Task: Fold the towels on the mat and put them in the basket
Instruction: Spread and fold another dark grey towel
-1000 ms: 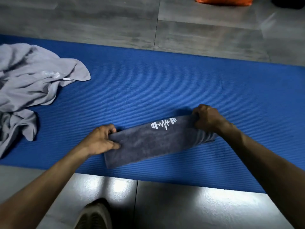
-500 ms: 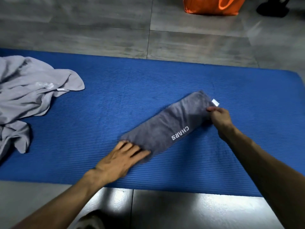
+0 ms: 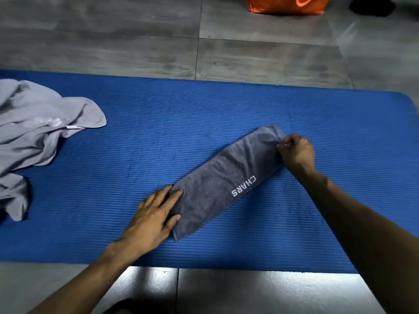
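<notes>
left hand (image 3: pixel 152 219) presses "chars" towel (image 3: pixel 217 184); right hand (image 3: pixel 297 151) pinches it.

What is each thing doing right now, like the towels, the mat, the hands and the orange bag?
Dark grey towel with white CHARS lettering: folded into a long strip, lying diagonally on the mat.
Light grey towel: crumpled, unfolded, at the mat's left end.
Blue ribbed foam mat: spread flat on the floor.
Left hand: fingers straight, pressing the strip's near end.
Right hand: pinching the strip's far end.
Orange bag: on the floor beyond the mat, mostly cut off.
</notes>
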A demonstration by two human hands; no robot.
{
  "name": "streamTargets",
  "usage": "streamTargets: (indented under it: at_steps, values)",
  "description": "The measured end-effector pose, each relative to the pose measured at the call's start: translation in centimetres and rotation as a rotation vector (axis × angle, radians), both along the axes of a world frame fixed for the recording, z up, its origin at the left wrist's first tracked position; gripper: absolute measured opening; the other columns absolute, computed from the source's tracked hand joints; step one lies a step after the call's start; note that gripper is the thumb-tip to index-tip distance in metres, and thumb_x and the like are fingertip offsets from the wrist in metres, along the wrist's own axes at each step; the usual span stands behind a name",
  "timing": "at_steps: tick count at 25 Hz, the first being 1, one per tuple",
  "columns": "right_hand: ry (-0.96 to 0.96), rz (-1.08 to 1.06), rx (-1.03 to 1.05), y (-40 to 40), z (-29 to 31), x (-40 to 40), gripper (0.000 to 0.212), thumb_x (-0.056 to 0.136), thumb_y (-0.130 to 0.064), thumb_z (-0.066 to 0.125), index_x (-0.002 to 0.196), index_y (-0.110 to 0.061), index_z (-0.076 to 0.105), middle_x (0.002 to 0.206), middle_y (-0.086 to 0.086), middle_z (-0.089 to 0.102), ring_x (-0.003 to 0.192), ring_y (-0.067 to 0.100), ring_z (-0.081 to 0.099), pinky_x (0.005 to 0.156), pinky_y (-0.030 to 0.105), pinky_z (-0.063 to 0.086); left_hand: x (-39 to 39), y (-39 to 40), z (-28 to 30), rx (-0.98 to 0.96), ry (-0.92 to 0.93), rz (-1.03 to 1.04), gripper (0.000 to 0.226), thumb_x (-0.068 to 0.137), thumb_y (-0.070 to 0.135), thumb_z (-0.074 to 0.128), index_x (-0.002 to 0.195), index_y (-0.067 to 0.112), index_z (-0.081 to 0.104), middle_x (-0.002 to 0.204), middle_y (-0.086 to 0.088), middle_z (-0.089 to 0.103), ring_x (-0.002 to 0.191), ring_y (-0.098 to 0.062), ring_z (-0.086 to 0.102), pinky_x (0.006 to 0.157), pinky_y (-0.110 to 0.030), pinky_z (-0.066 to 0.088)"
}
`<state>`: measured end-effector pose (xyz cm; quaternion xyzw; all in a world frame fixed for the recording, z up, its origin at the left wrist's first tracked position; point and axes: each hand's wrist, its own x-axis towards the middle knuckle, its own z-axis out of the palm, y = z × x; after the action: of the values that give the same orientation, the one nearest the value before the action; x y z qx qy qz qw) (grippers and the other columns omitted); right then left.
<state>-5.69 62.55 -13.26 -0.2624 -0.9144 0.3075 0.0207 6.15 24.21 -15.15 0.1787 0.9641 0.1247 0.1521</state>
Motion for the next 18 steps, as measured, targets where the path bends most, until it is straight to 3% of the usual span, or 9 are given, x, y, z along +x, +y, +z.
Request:
streamTargets:
  at_steps: [3, 7, 10, 13, 15, 16, 18]
  values:
    - [-0.006, -0.099, -0.022, 1.1, 0.2, -0.3, 0.003, 0.084, -0.017, 0.064, 0.087, -0.018, 0.064, 0.088, 0.007, 0.068, 0.087, 0.027, 0.062, 0.074, 0.027, 0.042, -0.1, 0.0, 0.3, 0.009, 0.054, -0.034, 0.061, 0.086, 0.050, 0.040, 0.140, 0.024, 0.048, 0.149, -0.006, 0.040, 0.130, -0.026, 0.042, 0.106, -0.043, 0.036]
    - [0.036, -0.115, -0.042, 2.5, 0.5, 0.0, 0.013, 0.082, -0.006, 0.060, 0.090, -0.016, 0.058, 0.086, 0.006, 0.060, 0.084, 0.026, 0.059, 0.067, 0.026, 0.039, -0.6, 1.2, 1.0, -0.043, 0.155, -0.244, 0.062, 0.078, 0.030, 0.040, 0.139, 0.019, 0.049, 0.151, -0.011, 0.040, 0.137, -0.028, 0.038, 0.116, -0.040, 0.015]
    - [0.158, 0.047, 0.248, 1.8, 0.8, 0.6, 0.018, 0.082, -0.011, 0.059, 0.100, -0.011, 0.058, 0.102, 0.013, 0.060, 0.095, 0.035, 0.054, 0.080, 0.042, 0.040, 0.0, 2.5, 0.2, -0.061, 0.148, -0.317, 0.070, 0.081, 0.026, 0.038, 0.150, 0.019, 0.033, 0.159, -0.009, 0.026, 0.147, -0.023, 0.021, 0.118, -0.036, 0.008]
    - [0.291, 0.391, 0.415, -1.5, 0.1, 1.9, 0.019, 0.085, -0.019, 0.052, 0.097, -0.007, 0.060, 0.096, 0.016, 0.061, 0.088, 0.038, 0.055, 0.077, 0.046, 0.041, 1.2, 2.8, -1.0, -0.086, 0.151, -0.300, 0.063, 0.094, 0.030, 0.034, 0.155, 0.022, 0.021, 0.162, -0.006, 0.017, 0.150, -0.024, 0.010, 0.117, -0.041, 0.011]
    - [0.197, 0.581, 0.370, -3.4, -1.6, 2.5, 0.041, 0.088, -0.032, 0.041, 0.111, -0.006, 0.063, 0.113, 0.016, 0.064, 0.104, 0.039, 0.059, 0.091, 0.048, 0.044, 1.6, 2.4, -1.1, -0.100, 0.159, -0.312, 0.057, 0.100, 0.038, 0.027, 0.155, 0.023, 0.019, 0.163, -0.005, 0.014, 0.150, -0.025, 0.010, 0.116, -0.043, 0.013]
    - [0.070, 0.614, 0.350, -3.9, -2.3, 2.6, 0.055, 0.089, -0.041, 0.034, 0.126, -0.008, 0.059, 0.131, 0.016, 0.058, 0.122, 0.039, 0.052, 0.103, 0.051, 0.038, 1.6, 2.2, -1.1, -0.099, 0.157, -0.325, 0.056, 0.102, 0.041, 0.022, 0.155, 0.025, 0.018, 0.163, -0.004, 0.013, 0.150, -0.025, 0.009, 0.116, -0.043, 0.013]
    - [-0.109, 0.571, 0.332, -3.7, -3.4, 2.2, 0.071, 0.090, -0.055, 0.021, 0.150, -0.018, 0.035, 0.159, 0.007, 0.028, 0.147, 0.032, 0.022, 0.118, 0.050, 0.014, 1.4, 1.5, -1.5, -0.113, 0.150, -0.348, 0.055, 0.104, 0.046, 0.014, 0.156, 0.027, 0.015, 0.163, -0.003, 0.012, 0.150, -0.024, 0.008, 0.117, -0.043, 0.012]
